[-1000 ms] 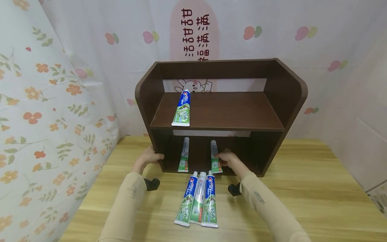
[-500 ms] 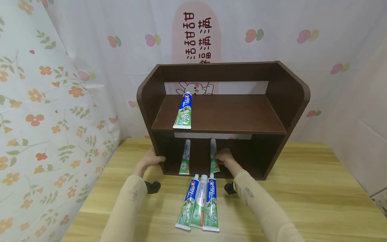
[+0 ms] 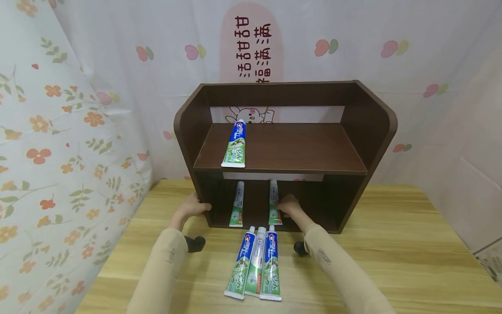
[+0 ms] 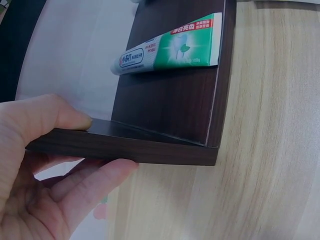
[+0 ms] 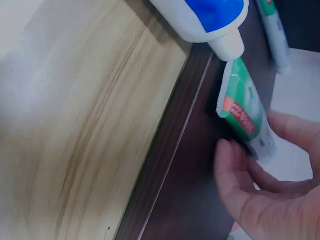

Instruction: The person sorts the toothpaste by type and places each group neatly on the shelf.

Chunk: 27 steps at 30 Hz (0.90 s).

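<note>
My left hand grips the left side panel of a dark brown two-tier shelf, thumb inside and fingers outside. In the lower compartment my right hand holds a green-and-white toothpaste tube between thumb and fingers. This tube lies with its cap toward the back and its flat end near the front edge. To its left, apart from it, lies a similar toothpaste tube. A blue-and-green toothpaste tube rests on the upper tier, toward the left.
On the wooden table, in front of the shelf, lie two blue-and-green tubes with a green-and-white tube between them, close together. A patterned curtain hangs behind the shelf and at the left.
The tube in my right hand has straightened from a slant, its flat end swinging left to lie nearly parallel to its neighbour. My left hand stays on the side panel.
</note>
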Each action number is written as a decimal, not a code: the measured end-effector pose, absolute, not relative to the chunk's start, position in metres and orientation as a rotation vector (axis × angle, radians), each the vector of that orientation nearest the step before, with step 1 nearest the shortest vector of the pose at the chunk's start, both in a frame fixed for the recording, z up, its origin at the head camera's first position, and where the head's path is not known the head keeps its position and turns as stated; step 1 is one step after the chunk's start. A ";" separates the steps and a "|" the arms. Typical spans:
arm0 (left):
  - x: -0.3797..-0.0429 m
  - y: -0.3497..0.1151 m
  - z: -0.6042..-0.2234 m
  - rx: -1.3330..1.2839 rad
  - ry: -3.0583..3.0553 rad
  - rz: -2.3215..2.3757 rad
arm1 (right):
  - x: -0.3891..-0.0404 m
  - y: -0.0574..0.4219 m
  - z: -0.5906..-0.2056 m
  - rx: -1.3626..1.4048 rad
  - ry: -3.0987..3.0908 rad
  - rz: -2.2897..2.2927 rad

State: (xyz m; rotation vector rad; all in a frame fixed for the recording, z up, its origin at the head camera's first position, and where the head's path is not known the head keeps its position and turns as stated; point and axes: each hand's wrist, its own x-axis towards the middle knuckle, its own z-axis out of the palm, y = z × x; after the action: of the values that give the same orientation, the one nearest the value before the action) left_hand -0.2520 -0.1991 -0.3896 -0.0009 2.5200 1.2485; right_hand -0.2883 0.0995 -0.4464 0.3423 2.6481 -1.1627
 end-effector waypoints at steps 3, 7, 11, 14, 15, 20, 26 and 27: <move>-0.253 -0.199 -0.391 -0.006 2.521 1.252 | -0.282 0.103 -0.447 0.326 2.546 -1.217; -0.253 -0.199 -0.392 0.006 2.517 1.278 | -0.267 0.106 -0.440 0.255 2.519 -1.200; -0.253 -0.199 -0.392 0.018 2.509 1.284 | -0.246 0.106 -0.430 0.187 2.556 -1.109; -0.253 -0.200 -0.391 0.036 2.507 1.259 | -0.227 0.103 -0.427 0.137 2.514 -1.055; -0.253 -0.201 -0.391 0.038 2.507 1.254 | -0.221 0.102 -0.427 0.116 2.492 -1.046; -0.254 -0.202 -0.389 0.064 2.493 1.264 | -0.196 0.093 -0.436 0.031 2.405 -1.051; -0.255 -0.200 -0.390 0.058 2.481 1.282 | -0.184 0.087 -0.448 0.045 2.355 -1.178; -0.255 -0.201 -0.390 0.058 2.480 1.282 | -0.182 0.086 -0.450 0.040 2.351 -1.195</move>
State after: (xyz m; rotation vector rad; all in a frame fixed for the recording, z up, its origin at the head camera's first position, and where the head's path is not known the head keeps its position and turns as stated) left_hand -0.2550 -0.2008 -0.3904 0.0584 2.4799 1.2820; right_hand -0.1821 0.0861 -0.4503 0.0403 2.3506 -1.1947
